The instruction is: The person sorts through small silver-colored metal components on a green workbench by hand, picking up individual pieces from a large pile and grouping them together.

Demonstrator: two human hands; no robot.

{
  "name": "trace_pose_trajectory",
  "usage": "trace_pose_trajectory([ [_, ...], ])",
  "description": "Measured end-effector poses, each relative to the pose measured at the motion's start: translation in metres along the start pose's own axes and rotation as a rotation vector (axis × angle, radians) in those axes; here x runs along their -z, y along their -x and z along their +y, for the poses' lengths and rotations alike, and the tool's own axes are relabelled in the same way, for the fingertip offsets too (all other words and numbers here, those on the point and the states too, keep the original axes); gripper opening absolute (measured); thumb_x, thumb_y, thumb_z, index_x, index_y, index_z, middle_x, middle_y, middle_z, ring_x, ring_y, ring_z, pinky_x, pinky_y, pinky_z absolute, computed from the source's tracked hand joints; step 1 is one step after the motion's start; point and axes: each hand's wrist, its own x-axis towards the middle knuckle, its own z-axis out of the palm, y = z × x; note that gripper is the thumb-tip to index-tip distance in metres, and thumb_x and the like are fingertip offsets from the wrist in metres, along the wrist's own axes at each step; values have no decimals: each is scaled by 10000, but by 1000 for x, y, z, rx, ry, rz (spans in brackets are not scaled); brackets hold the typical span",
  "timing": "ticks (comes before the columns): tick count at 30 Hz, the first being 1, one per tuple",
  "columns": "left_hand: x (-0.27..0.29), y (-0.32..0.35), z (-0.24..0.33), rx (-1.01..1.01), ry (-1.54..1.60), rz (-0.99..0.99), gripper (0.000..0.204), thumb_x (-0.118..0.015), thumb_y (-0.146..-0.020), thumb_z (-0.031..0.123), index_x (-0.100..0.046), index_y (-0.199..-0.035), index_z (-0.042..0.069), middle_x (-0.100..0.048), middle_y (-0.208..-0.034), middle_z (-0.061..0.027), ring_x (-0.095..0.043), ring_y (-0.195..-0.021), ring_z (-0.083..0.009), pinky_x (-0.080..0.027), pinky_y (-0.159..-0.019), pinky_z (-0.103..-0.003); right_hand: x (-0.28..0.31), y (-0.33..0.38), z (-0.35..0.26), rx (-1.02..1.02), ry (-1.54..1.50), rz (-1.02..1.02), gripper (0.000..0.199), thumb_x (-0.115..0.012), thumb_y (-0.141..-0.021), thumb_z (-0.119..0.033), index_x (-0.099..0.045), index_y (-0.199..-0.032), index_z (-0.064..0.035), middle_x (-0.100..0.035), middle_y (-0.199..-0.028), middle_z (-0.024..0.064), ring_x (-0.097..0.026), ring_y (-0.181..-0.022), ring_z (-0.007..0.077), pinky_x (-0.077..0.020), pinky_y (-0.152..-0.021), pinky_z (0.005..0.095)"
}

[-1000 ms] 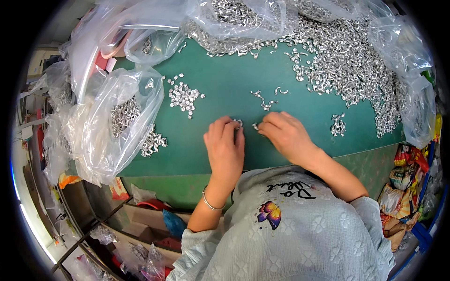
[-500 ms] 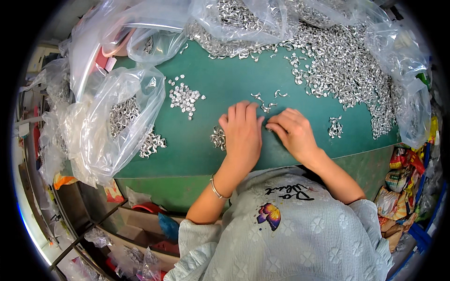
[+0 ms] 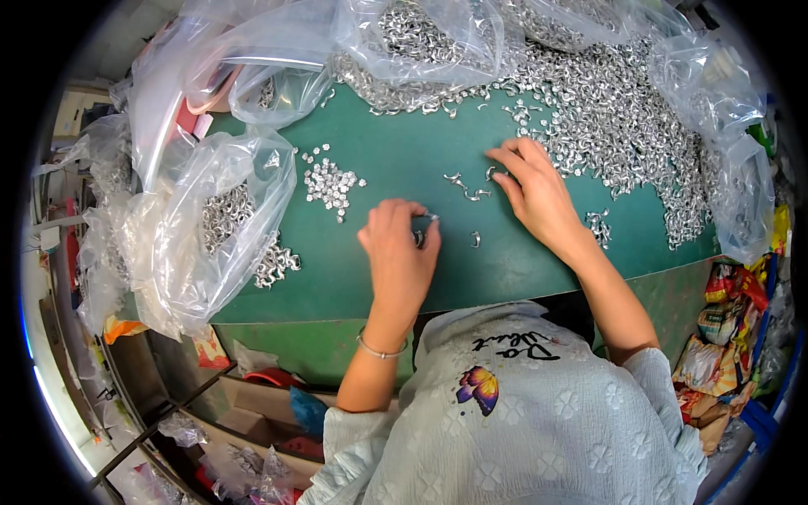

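My left hand (image 3: 398, 252) is closed in a pinch, with a small silvery metal piece (image 3: 432, 216) between thumb and forefinger. More metal shows under its curled fingers, mostly hidden. My right hand (image 3: 539, 194) hovers farther out over the table, thumb and forefinger apart. Beside its thumb lies a small curved metal piece (image 3: 490, 173). Several similar loose curved pieces (image 3: 467, 190) rest just left of it. One curved piece (image 3: 475, 240) lies alone between my hands. Beyond my left hand is a cluster of small, flower-like metal pieces (image 3: 332, 185).
A large heap of curved metal pieces (image 3: 614, 118) covers the far right of the green table (image 3: 370, 143). A small group (image 3: 599, 227) lies right of my right forearm. At left, a clear plastic bag (image 3: 181, 269) holds more, some spilling out (image 3: 273, 263).
My hands have separated. The left moved left and slightly nearer, pinching a metal piece; the right moved farther out and its fingers spread. A curved piece now shows on the table between them.
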Motion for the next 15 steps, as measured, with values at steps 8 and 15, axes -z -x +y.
trace_pose_trajectory([
  [8,23,17,3,-92,-42,-93,327,-653,-764,27,-565,-1076,73,-529,-1120,-95,-495,-1087,-284,-338,-909,-392,6,11,9,-95,-250,-180,230,-582,-848,7,-620,-1072,-27,-535,-1019,144,-561,-935,323,-466,-797,395],
  [15,-24,21,27,-209,-60,-135,244,-668,-777,78,-560,-996,72,-501,-1088,-94,-467,-1113,-289,-300,-963,-484,-7,-19,-7,206,140,-266,299,-696,-786,-196,-651,-1059,-81,-551,-1097,62,-482,-1062,268,-434,-858,376],
])
